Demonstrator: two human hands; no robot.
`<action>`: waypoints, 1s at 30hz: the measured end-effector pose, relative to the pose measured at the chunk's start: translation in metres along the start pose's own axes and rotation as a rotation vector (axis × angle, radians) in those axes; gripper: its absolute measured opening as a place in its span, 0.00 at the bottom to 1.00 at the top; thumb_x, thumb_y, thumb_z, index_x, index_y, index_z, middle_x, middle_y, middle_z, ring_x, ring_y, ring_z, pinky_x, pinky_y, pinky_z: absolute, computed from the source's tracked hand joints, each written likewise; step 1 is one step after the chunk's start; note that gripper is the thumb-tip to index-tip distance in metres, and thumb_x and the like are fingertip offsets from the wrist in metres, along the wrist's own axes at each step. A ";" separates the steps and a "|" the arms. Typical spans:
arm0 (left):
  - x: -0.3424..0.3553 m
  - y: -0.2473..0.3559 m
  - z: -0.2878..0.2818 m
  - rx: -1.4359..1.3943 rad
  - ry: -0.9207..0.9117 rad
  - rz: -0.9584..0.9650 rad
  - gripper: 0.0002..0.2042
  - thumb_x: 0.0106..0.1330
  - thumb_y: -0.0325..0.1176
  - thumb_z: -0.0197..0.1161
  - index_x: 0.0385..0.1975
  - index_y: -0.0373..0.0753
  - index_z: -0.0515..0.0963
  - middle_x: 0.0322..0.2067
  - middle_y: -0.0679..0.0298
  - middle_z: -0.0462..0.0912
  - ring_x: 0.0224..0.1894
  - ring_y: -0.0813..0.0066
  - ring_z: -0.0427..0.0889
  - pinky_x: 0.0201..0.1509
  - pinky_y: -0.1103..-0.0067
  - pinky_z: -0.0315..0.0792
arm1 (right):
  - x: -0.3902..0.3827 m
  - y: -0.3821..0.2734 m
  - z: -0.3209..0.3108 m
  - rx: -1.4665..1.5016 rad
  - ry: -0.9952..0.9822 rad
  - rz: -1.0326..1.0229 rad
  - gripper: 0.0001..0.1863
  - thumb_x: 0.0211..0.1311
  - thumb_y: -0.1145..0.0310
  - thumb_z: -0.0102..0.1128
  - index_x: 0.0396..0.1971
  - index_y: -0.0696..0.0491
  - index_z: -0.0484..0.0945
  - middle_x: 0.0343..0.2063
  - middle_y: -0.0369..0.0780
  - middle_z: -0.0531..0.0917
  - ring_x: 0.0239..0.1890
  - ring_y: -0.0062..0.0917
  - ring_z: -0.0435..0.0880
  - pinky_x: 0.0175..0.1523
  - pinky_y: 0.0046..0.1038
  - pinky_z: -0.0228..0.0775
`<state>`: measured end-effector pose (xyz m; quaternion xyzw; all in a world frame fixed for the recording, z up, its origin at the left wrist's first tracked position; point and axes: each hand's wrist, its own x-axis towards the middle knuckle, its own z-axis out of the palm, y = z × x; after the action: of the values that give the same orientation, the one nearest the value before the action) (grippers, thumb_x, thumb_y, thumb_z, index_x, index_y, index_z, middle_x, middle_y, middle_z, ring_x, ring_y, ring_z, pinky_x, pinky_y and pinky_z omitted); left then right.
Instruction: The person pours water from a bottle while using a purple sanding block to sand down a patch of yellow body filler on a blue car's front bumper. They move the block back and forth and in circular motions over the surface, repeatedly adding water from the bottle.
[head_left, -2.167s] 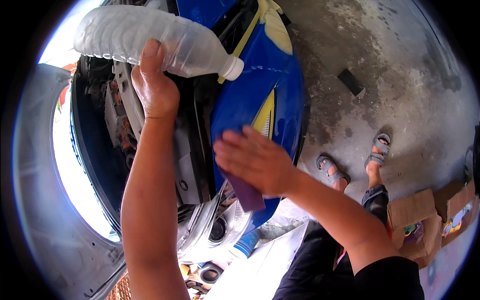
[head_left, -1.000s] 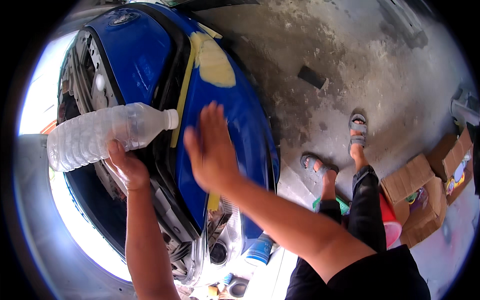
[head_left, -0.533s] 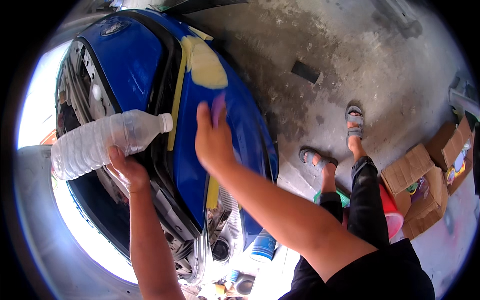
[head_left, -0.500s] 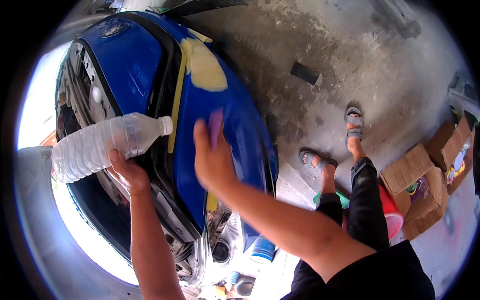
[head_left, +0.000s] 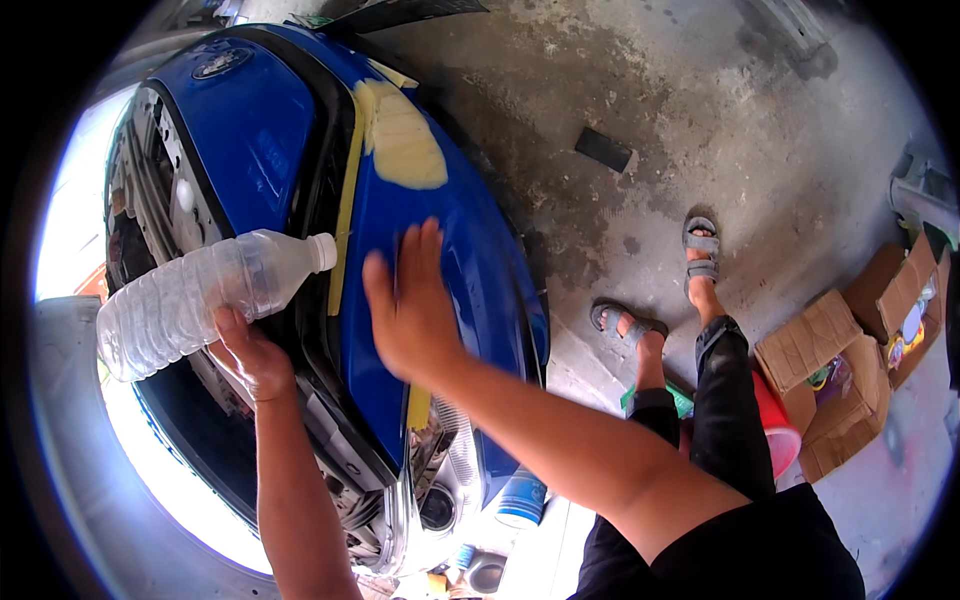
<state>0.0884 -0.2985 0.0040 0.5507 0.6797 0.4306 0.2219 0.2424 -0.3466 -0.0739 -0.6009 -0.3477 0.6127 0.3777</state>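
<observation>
A clear ribbed plastic bottle (head_left: 160, 305) with a white cap lies on its side in the air, its cap end pointing right. My left hand (head_left: 255, 362) is closed around its underside. Slightly blurred, my right hand (head_left: 418, 325) is over the blue car panel (head_left: 480, 270), fingers pointing away from me and thumb apart. The thin purple pad it held a moment ago is hidden now, apparently beneath the hand. Beyond the fingertips, a smooth pale-yellow filler patch (head_left: 403, 140) covers part of the panel. Yellow masking tape (head_left: 345, 215) runs along the panel's left edge.
The headlight opening (head_left: 440, 505) is exposed at the car's near end, with a blue can (head_left: 522, 498) close by. Cardboard boxes (head_left: 815, 335) and a red bucket (head_left: 780, 440) stand right of my legs. A dark flat piece (head_left: 603, 149) lies on the concrete floor.
My right hand has turned flatter over the panel, and the purple pad that stood out between thumb and fingers no longer shows. The bottle stays in my left hand, nearly unmoved.
</observation>
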 end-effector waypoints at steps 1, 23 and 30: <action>0.002 -0.003 -0.002 0.003 0.008 -0.019 0.28 0.69 0.47 0.45 0.54 0.25 0.69 0.53 0.50 0.73 0.57 0.61 0.72 0.64 0.68 0.61 | 0.033 0.001 -0.003 0.027 0.029 0.055 0.41 0.73 0.45 0.24 0.63 0.74 0.51 0.66 0.67 0.44 0.71 0.56 0.39 0.74 0.44 0.32; 0.002 -0.011 -0.008 0.029 0.010 -0.074 0.29 0.66 0.49 0.44 0.56 0.27 0.68 0.53 0.50 0.73 0.57 0.58 0.72 0.62 0.64 0.64 | 0.099 0.034 -0.027 -0.249 -0.047 -0.013 0.43 0.71 0.41 0.23 0.66 0.67 0.49 0.68 0.58 0.49 0.73 0.47 0.41 0.74 0.42 0.33; -0.008 -0.029 -0.046 0.093 -0.070 -0.017 0.26 0.72 0.49 0.41 0.59 0.33 0.61 0.58 0.53 0.67 0.60 0.58 0.69 0.66 0.64 0.61 | 0.071 0.065 -0.029 -0.220 -0.068 -0.018 0.43 0.70 0.40 0.24 0.66 0.67 0.50 0.69 0.58 0.48 0.73 0.47 0.43 0.74 0.41 0.31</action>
<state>0.0389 -0.3221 0.0027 0.5693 0.6956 0.3771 0.2231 0.2687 -0.3157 -0.1658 -0.6145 -0.4308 0.5873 0.3031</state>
